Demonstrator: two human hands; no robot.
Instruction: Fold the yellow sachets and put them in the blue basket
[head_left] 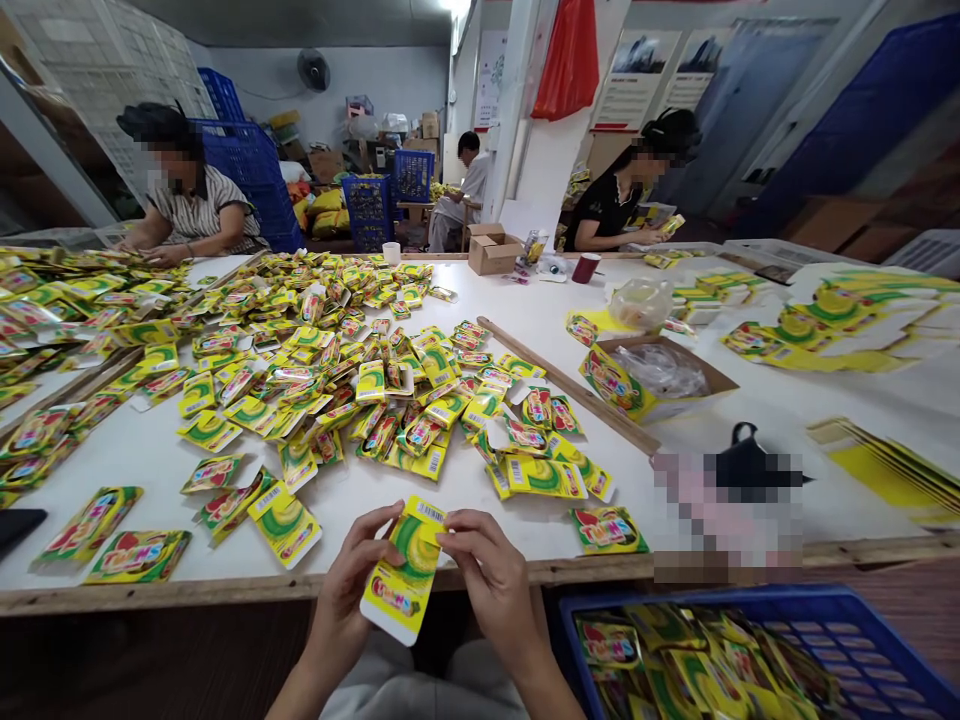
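Just past the table's front edge, my left hand [355, 565] grips a small yellow and green printed box [405, 580], tilted, with its white end toward me. The fingers of my right hand [491, 570] pinch the box's upper right side, at a small yellow piece that may be a flap. A barcode shows near its top and colourful lettering near its bottom. On the white table [525, 510], a large heap of similar small boxes [375, 400] lies beyond my hands. A few loose ones, such as one green and yellow box [609, 530], lie nearer.
A blue crate [825, 610] with similar boxes stands at lower right. A wooden strip [570, 385] crosses the table beside an open carton [660, 375] with plastic bags. Flat printed sheets [847, 320] lie at right. Three other people sit farther back.
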